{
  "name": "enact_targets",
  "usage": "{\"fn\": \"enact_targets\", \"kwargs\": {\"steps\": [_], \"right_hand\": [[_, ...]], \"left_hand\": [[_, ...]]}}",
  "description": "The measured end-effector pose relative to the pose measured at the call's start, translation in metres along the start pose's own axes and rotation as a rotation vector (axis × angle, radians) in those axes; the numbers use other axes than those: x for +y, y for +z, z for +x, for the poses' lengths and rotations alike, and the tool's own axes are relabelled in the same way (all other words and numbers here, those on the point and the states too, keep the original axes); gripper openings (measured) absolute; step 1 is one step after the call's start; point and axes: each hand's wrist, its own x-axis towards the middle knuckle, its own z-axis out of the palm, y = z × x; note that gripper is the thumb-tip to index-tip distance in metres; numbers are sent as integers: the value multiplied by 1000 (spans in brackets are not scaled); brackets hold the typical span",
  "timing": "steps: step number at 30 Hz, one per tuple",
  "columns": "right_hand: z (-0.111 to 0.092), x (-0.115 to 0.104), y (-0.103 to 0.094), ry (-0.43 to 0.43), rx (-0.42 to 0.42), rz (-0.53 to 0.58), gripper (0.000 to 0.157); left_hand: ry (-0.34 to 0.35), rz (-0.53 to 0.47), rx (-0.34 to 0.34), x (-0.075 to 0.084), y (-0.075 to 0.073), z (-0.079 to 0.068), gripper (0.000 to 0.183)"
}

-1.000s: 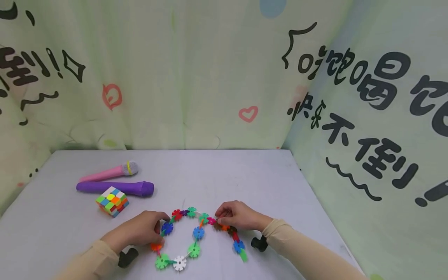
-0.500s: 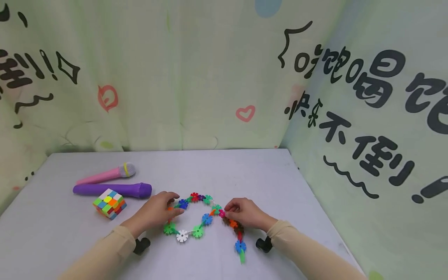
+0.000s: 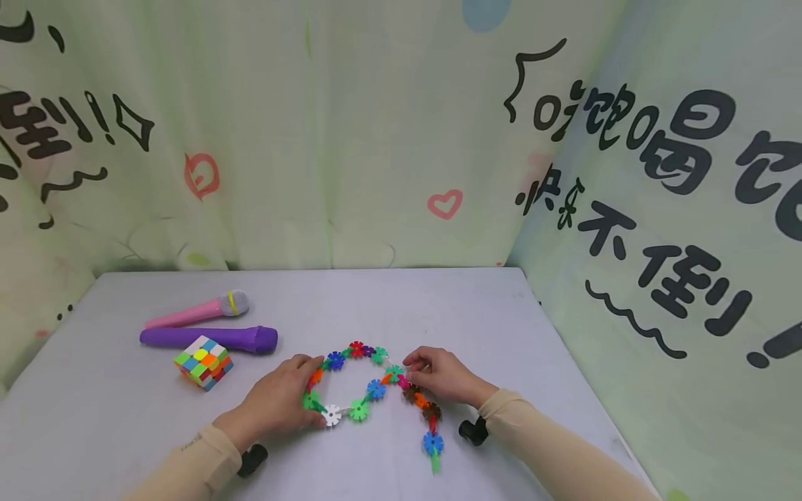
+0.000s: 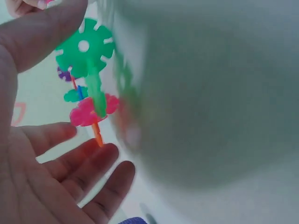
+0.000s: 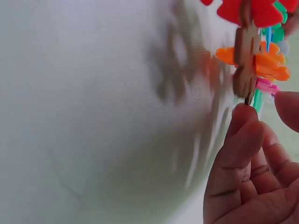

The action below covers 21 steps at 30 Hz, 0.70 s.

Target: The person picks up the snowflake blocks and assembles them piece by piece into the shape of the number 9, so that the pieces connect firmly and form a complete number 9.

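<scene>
A chain of colourful plastic snowflake discs lies on the table, bent into a loop with a tail trailing toward the front right. My left hand rests at the loop's left side, fingers spread and loosely bent around it. Its thumb is by a green disc, and its fingertips touch an orange disc. At the loop's right corner my right hand pinches the chain near a pink disc and a brown disc. The exact contact is partly hidden by its fingers.
A puzzle cube sits at the left of the white table. Behind it lie a purple toy microphone and a pink one. A printed curtain surrounds the back and sides.
The loop's near side has moved away from the front edge and its shape has flattened. My left hand went up to the blue disc, then back down toward the white one. The right hand shifted slightly right.
</scene>
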Motion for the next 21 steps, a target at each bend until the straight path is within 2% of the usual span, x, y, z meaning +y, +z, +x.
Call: {"fn": "enact_targets", "kwargs": {"steps": [7,13,21], "right_hand": [[-7,4,2,36,19,86,24],[-15,8,-1,48,8,170,34],[-21,12,-3,68,-29,201,50]], "left_hand": [[36,-72,56,-2,1,14,80],[22,-133,94,0,4,20,71],[9,-253,89,-3,10,29,69]]}}
